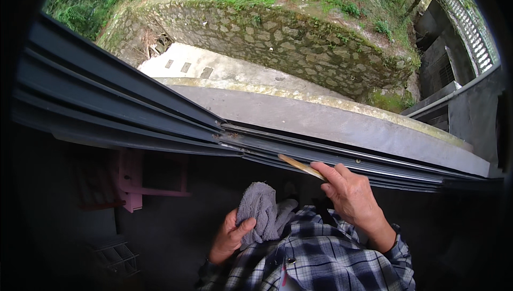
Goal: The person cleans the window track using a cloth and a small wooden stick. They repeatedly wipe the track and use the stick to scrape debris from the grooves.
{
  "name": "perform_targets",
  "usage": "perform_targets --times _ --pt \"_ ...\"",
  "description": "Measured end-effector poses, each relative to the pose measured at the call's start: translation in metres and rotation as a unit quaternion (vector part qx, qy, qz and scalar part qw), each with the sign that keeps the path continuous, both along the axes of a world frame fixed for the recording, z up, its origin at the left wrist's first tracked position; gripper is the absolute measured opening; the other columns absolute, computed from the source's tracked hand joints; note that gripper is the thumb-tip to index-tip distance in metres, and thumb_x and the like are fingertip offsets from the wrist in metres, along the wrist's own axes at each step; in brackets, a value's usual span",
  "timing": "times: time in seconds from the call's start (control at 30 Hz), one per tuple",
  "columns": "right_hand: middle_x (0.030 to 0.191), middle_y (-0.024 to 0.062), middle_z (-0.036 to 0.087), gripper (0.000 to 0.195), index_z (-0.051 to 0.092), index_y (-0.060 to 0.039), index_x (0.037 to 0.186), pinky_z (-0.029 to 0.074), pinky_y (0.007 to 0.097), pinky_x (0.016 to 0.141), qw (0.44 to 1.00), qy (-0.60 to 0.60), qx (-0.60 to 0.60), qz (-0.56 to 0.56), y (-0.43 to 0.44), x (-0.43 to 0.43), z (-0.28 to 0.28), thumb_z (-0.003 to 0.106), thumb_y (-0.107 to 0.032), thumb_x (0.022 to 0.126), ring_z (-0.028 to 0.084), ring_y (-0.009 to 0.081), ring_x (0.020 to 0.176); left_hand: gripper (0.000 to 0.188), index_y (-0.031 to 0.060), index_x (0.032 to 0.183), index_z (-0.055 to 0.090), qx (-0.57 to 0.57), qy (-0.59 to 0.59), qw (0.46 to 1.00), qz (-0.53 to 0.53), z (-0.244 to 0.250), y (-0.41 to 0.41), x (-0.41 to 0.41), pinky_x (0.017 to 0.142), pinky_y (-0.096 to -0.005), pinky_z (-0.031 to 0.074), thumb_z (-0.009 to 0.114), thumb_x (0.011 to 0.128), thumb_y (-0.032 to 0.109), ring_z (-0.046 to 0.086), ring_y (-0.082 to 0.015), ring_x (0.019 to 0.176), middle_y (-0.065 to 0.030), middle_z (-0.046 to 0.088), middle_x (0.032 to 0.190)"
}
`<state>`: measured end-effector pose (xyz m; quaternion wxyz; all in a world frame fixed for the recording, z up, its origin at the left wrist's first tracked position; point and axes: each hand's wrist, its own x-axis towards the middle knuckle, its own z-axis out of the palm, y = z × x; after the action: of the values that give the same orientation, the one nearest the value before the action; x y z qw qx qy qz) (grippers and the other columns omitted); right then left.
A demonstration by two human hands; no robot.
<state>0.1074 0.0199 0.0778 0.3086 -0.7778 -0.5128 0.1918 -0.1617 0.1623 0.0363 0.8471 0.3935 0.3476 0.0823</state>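
Bunched in my left hand (233, 233) is a grey terry cloth (258, 211), held in front of my checked shirt. My right hand (348, 195) grips a thin, flat wooden stick (298, 164) between thumb and fingers. The stick's rounded tip points left and lies over the inner edge of the dark metal window track (288, 149); whether it touches the metal I cannot tell. Brown debris (232, 135) sits in the track's left corner, where it meets the upright frame (120, 86). A small round screw or plug (358, 161) shows in the track further right.
Outside the track runs a concrete ledge (320, 118), with a mossy stone retaining wall (276, 36) beyond a paved strip. Indoors at left stand a pink wooden piece of furniture (132, 182) and a wire rack (118, 257), both in deep shadow.
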Motion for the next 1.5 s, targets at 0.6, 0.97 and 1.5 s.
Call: perform_targets --times 0.6,0.97,1.5 --pt "0.082 0.0073 0.056 0.037 0.068 0.0007 0.117 0.051 0.0289 0.056 0.960 -0.277 0.036 0.030 0.094 -0.013 -0.027 0.065 -0.009 0.081 0.061 0.0201 0.075 0.042 -0.0045 0.129 0.058 0.028 0.118 0.993 0.008 0.002 0.019 -0.048 0.097 -0.0323 0.048 0.067 0.097 0.021 0.062 -0.0153 0.105 -0.0082 0.068 0.116" --pt "0.082 0.0098 0.058 0.036 0.066 -0.0024 0.114 0.053 0.0371 0.058 0.980 -0.183 0.073 0.038 0.146 -0.029 -0.034 0.064 -0.006 0.079 0.063 0.0258 0.076 0.034 -0.0032 0.122 0.062 0.034 0.124 0.992 0.003 -0.004 0.034 -0.051 0.092 -0.0302 0.050 0.067 0.097 0.018 0.063 -0.0127 0.098 -0.0054 0.069 0.109" --pt "0.081 0.0159 0.062 0.011 0.065 -0.0012 0.086 0.056 0.0401 0.062 0.985 -0.145 0.081 0.053 0.144 -0.016 -0.016 0.062 -0.007 0.077 0.068 0.0315 0.078 0.037 -0.0045 0.123 0.061 0.013 0.121 0.993 -0.001 -0.005 0.048 -0.043 0.090 -0.0288 0.050 0.068 0.095 0.019 0.063 -0.0121 0.097 -0.0060 0.069 0.109"
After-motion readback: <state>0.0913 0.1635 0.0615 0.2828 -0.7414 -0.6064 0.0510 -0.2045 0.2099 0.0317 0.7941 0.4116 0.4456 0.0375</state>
